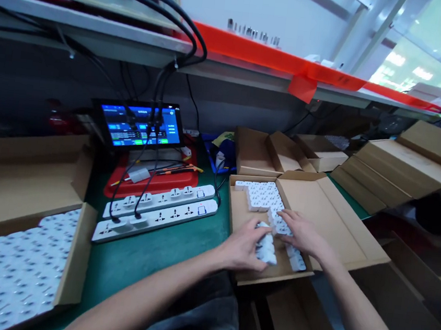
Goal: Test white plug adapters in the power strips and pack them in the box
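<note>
My left hand [244,245] is closed around a short row of white socket adapters [266,247], held over the near part of an open cardboard box [238,222]. My right hand [302,232] has its fingertips and thumb on another group of white adapters [278,222] inside the same box, gripping them at their right side. Beyond both hands, a packed block of adapters [264,195] fills the back of the box. More adapters [296,259] line its near right side, partly under my right hand.
Two white power strips [168,214] lie left of the box, with plugs and adapters in them. Behind stand a red tray [152,173] and a lit screen [141,125]. A larger box [77,255] holds many adapters at left. Cartons [393,172] stack at right; a shelf [255,58] overhangs.
</note>
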### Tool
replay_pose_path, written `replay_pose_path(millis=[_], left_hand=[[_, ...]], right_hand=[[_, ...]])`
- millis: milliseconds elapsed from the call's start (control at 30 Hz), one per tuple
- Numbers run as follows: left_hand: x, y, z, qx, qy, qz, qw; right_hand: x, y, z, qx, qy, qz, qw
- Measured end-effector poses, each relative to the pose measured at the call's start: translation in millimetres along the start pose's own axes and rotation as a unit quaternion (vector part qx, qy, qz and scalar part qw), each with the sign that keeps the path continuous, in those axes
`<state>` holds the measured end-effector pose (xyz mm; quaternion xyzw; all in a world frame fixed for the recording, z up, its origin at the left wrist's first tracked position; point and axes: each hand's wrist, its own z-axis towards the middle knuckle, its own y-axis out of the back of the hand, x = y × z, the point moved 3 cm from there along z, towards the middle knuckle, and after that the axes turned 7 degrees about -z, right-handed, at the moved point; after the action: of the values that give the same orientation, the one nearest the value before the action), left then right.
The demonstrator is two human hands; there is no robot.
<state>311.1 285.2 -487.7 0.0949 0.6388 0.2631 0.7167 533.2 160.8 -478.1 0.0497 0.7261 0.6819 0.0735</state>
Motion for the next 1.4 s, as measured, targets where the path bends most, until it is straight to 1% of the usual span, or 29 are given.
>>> replay_pose_path(millis=[67, 100, 167, 233, 300, 367, 400, 467, 533, 567, 600, 633, 667, 733, 767, 800, 833, 900, 933, 967, 1000, 1067, 1133, 1167, 1233, 1300, 1333, 1400], left_hand=[[5.5, 28.0, -39.6, -0.053, 0.005, -0.004, 0.999], [12.7, 40.4, -62.5, -0.082, 0.017, 0.002, 0.996], [34.6, 61.0, -112.2, -0.146, 0.058, 0.032, 0.987], [60.7, 75.5, -162.5, -0.203, 0.098, 0.075, 0.971], [83.7, 83.5, -207.4, -0.240, 0.118, 0.118, 0.956], [100.2, 85.9, -242.6, -0.253, 0.129, 0.149, 0.947], [106.2, 85.6, -256.0, -0.255, 0.137, 0.158, 0.944], [114.6, 83.9, -274.8, -0.254, 0.154, 0.166, 0.940], [119.1, 82.1, -284.7, -0.258, 0.163, 0.170, 0.937], [120.3, 81.3, -287.1, -0.261, 0.162, 0.173, 0.936], [120.8, 80.7, -288.0, -0.263, 0.158, 0.177, 0.935], [121.0, 80.2, -287.7, -0.262, 0.153, 0.182, 0.935], [120.9, 79.7, -286.1, -0.259, 0.149, 0.189, 0.936], [121.1, 79.0, -280.6, -0.239, 0.149, 0.211, 0.936], [121.5, 78.9, -277.2, -0.225, 0.156, 0.224, 0.935], [122.1, 78.9, -274.1, -0.210, 0.166, 0.239, 0.933], [122.7, 79.2, -271.7, -0.197, 0.176, 0.254, 0.930], [123.5, 80.5, -270.3, -0.183, 0.194, 0.283, 0.921], [123.5, 81.5, -271.7, -0.184, 0.200, 0.295, 0.916], [123.4, 82.6, -274.2, -0.190, 0.204, 0.304, 0.911], [123.3, 83.6, -277.7, -0.200, 0.207, 0.311, 0.906], [123.3, 85.2, -284.9, -0.217, 0.212, 0.321, 0.897], [123.7, 86.3, -288.7, -0.218, 0.214, 0.328, 0.894], [123.7, 87.2, -288.8, -0.215, 0.214, 0.330, 0.894], [122.0, 91.2, -285.9, -0.209, 0.213, 0.331, 0.895], [116.6, 98.1, -281.9, -0.218, 0.200, 0.330, 0.896], [112.7, 101.9, -280.9, -0.233, 0.188, 0.330, 0.895], [104.6, 107.7, -282.2, -0.284, 0.154, 0.331, 0.887]], right_hand=[[2.1, -11.3, 17.8, 0.024, -0.002, -0.077, 0.997], [3.5, -16.4, 24.8, 0.035, -0.006, -0.109, 0.993], [6.1, -24.0, 34.3, 0.044, -0.009, -0.159, 0.986], [7.4, -29.2, 38.2, 0.039, -0.004, -0.199, 0.979], [6.2, -34.7, 38.9, 0.028, 0.005, -0.227, 0.973], [2.5, -42.2, 39.4, 0.014, 0.022, -0.241, 0.970], [0.1, -46.2, 40.3, 0.007, 0.032, -0.243, 0.969], [-4.2, -52.2, 43.6, -0.006, 0.052, -0.244, 0.968], [-3.5, -49.6, 47.6, -0.028, 0.055, -0.242, 0.968], [1.4, -43.7, 49.2, -0.048, 0.053, -0.238, 0.969], [10.6, -35.0, 50.3, -0.073, 0.048, -0.232, 0.969], [24.8, -24.3, 50.8, -0.101, 0.041, -0.223, 0.969], [44.5, -12.9, 50.8, -0.130, 0.034, -0.209, 0.969], [99.1, 5.2, 49.8, -0.178, 0.025, -0.155, 0.971], [132.5, 9.2, 49.2, -0.196, 0.037, -0.104, 0.974], [167.8, 8.7, 48.6, -0.205, 0.060, -0.034, 0.976], [202.3, 3.0, 48.5, -0.198, 0.080, 0.038, 0.976], [261.7, -19.1, 48.4, -0.192, 0.104, 0.152, 0.964], [283.2, -34.6, 48.7, -0.182, 0.094, 0.186, 0.961], [298.5, -50.9, 49.0, -0.174, 0.078, 0.208, 0.959], [308.1, -66.8, 49.0, -0.168, 0.060, 0.216, 0.960], [313.7, -92.7, 48.5, -0.164, 0.036, 0.201, 0.965], [310.2, -106.0, 49.2, -0.169, 0.046, 0.170, 0.970], [307.9, -107.1, 50.6, -0.174, 0.063, 0.157, 0.970], [305.6, -98.5, 55.3, -0.183, 0.105, 0.139, 0.967], [307.1, -77.9, 60.5, -0.190, 0.138, 0.136, 0.962], [308.7, -65.3, 62.3, -0.194, 0.145, 0.142, 0.960], [312.0, -42.3, 62.8, -0.217, 0.137, 0.167, 0.952]])
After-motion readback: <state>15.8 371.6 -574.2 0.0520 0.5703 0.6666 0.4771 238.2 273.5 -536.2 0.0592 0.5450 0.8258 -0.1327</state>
